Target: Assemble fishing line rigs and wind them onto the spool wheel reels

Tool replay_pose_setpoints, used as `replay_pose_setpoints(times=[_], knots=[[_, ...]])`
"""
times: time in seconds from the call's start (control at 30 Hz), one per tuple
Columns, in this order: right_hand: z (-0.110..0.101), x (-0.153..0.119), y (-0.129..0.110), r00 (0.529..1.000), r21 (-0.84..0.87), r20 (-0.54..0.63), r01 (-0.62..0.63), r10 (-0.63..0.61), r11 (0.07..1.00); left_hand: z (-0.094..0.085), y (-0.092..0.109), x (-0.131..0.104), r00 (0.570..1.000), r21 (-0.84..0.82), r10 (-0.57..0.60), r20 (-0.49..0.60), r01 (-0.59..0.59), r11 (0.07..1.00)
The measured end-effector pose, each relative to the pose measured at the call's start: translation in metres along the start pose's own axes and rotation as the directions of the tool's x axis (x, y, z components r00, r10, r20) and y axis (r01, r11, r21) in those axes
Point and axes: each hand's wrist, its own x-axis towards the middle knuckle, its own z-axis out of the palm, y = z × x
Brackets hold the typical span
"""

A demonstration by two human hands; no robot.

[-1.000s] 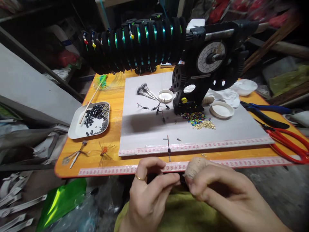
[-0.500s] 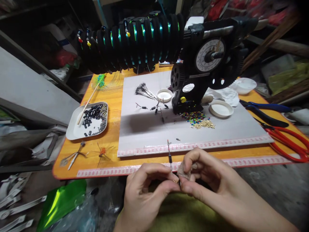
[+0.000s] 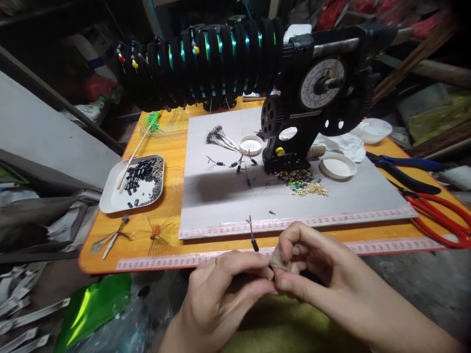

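Observation:
Both hands meet in front of the table's near edge, fingertips almost touching. My left hand (image 3: 230, 287) is pinched on something tiny; a gold glint shows at its fingertips. My right hand (image 3: 320, 274) is closed around a crumpled greyish cloth (image 3: 280, 260), its thumb and index finger pressed together by the left fingertips. Just above the left fingers, a small black cylinder piece with a thin stem (image 3: 254, 244) sticks up over the pink measuring tape (image 3: 221, 257). A small dark bit (image 3: 272, 212) lies on the white board (image 3: 217, 211) beyond the hands.
A black machine with a dial (image 3: 320, 83) and a wound roller (image 3: 202, 63) stands over the board. Coloured beads (image 3: 298, 177) and gold pieces (image 3: 314, 189) lie near its base. At left is a tray (image 3: 110, 198) of black parts; at right, red-handled scissors (image 3: 434, 215) and pliers (image 3: 408, 171).
The black cylinder piece by my left fingers has tilted and shifted slightly left. My left hand has rolled a little, its fingers pressed closer together. The right hand has barely moved.

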Motion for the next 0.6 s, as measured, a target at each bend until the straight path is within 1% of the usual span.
replay_pose_setpoints(times=[0.07,0.17,0.2,0.23,0.27,0.3,0.33,0.4,0.43,0.5,0.53,0.6], knots=[[0.0,0.002,-0.001,1.0,0.009,-0.001,0.001,-0.001,1.0,-0.005,0.003,0.006,0.991,0.043,0.09,0.097,-0.095,0.995],[-0.001,0.005,-0.001,0.999,0.003,0.025,0.023,-0.023,1.0,-0.009,0.003,0.012,0.943,0.09,0.179,0.28,-0.211,0.973],[-0.001,0.006,0.0,0.999,-0.009,0.035,0.041,-0.041,0.999,-0.009,0.001,0.012,0.931,0.094,0.185,0.314,-0.224,0.97],[-0.001,0.006,0.0,0.997,-0.038,0.034,0.068,-0.067,0.997,-0.008,0.0,0.012,0.93,0.091,0.184,0.319,-0.223,0.971],[-0.001,0.006,0.001,0.995,-0.088,0.02,0.104,-0.102,0.991,-0.006,-0.003,0.011,0.937,0.079,0.176,0.302,-0.209,0.975],[-0.001,0.005,0.001,0.99,-0.156,-0.004,0.142,-0.144,0.978,-0.004,-0.005,0.009,0.95,0.054,0.17,0.262,-0.19,0.98],[0.0,0.003,0.002,0.981,-0.234,-0.031,0.181,-0.194,0.955,-0.001,-0.008,0.007,0.966,0.024,0.162,0.202,-0.17,0.985],[0.002,0.0,0.005,0.947,-0.391,-0.087,0.253,-0.309,0.885,0.006,-0.013,0.003,0.988,-0.037,0.149,0.05,-0.148,0.988],[0.003,-0.002,0.006,0.925,-0.457,-0.105,0.281,-0.365,0.844,0.01,-0.015,0.001,0.989,-0.067,0.144,-0.025,-0.145,0.987],[0.006,-0.006,0.009,0.873,-0.573,-0.131,0.319,-0.469,0.754,0.016,-0.018,-0.002,0.98,-0.114,0.129,-0.152,-0.147,0.983],[0.007,-0.007,0.01,0.845,-0.628,-0.137,0.33,-0.518,0.704,0.019,-0.018,-0.002,0.972,-0.127,0.126,-0.198,-0.153,0.98],[0.01,-0.009,0.01,0.791,-0.717,-0.136,0.337,-0.597,0.61,0.023,-0.019,-0.001,0.959,-0.134,0.132,-0.252,-0.17,0.976]])
